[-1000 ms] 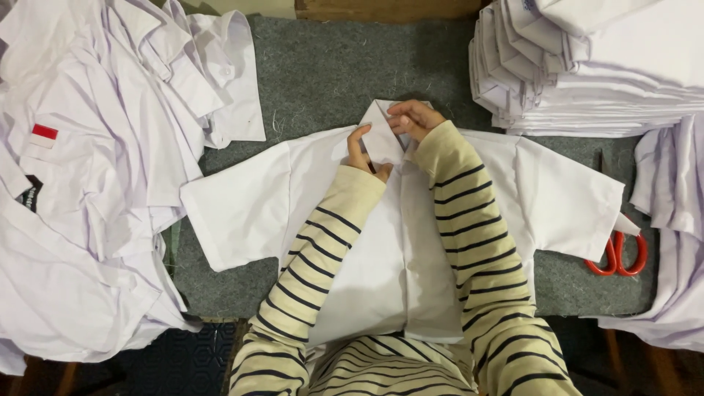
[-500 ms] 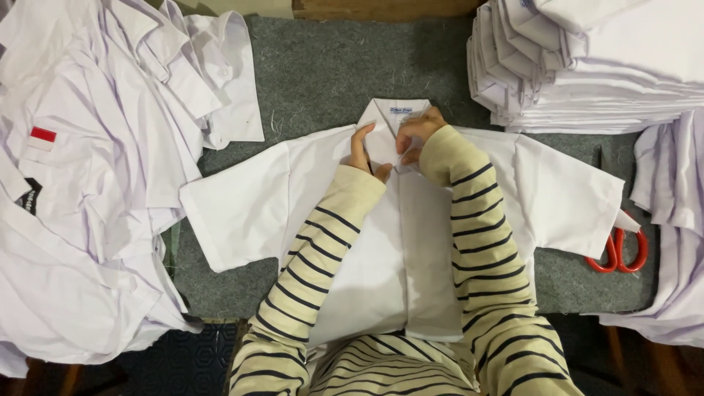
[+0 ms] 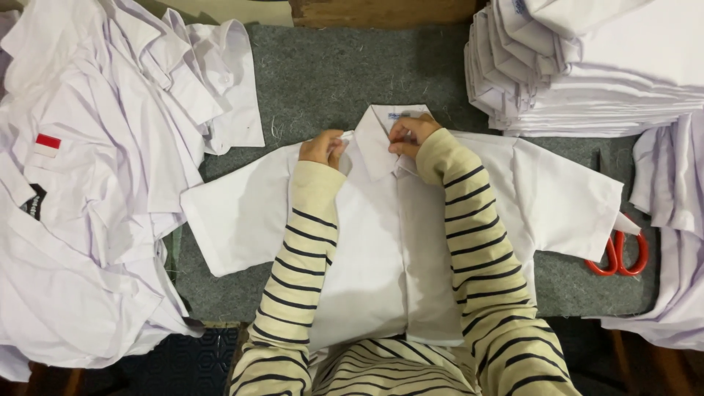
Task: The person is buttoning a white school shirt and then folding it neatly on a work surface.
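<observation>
- Right, both hands are up at the collar (image 3: 383, 139) of the white shirt (image 3: 367, 242), which lies flat, front up, in the middle of the grey table (image 3: 330, 81).
- Left hand (image 3: 323, 147): fingers pinched shut on the shirt's cloth just left of the collar, at the shoulder seam.
- Right hand (image 3: 412, 136): fingers curled closed on the collar's right side, thumb and fingertips gripping the fabric near the small label.
- Collar points up and away from me, folded down into its V; the button placket runs straight towards my chest.
- Both short sleeves are spread out to the sides, the left one reaching towards the loose pile, the right one ending just beside the scissors.
- My striped sleeves (image 3: 308, 242) lie across the shirt front, one on each side of the placket.
- Red scissors (image 3: 620, 255) rest on the table by the right sleeve, their blades hidden under its cuff; only the handles show.
- Off to my left, a loose heap of white shirts (image 3: 95, 183), unfolded and overlapping, one showing a small red-and-white patch (image 3: 48, 143) and a dark badge.
- Top right, a neat stack of folded shirts (image 3: 587, 66), well apart from my hands.
- More white cloth (image 3: 671, 220) hangs at the far right edge, just beyond the scissors.
- Whether the top button is done up I cannot tell; my right hand covers it.
</observation>
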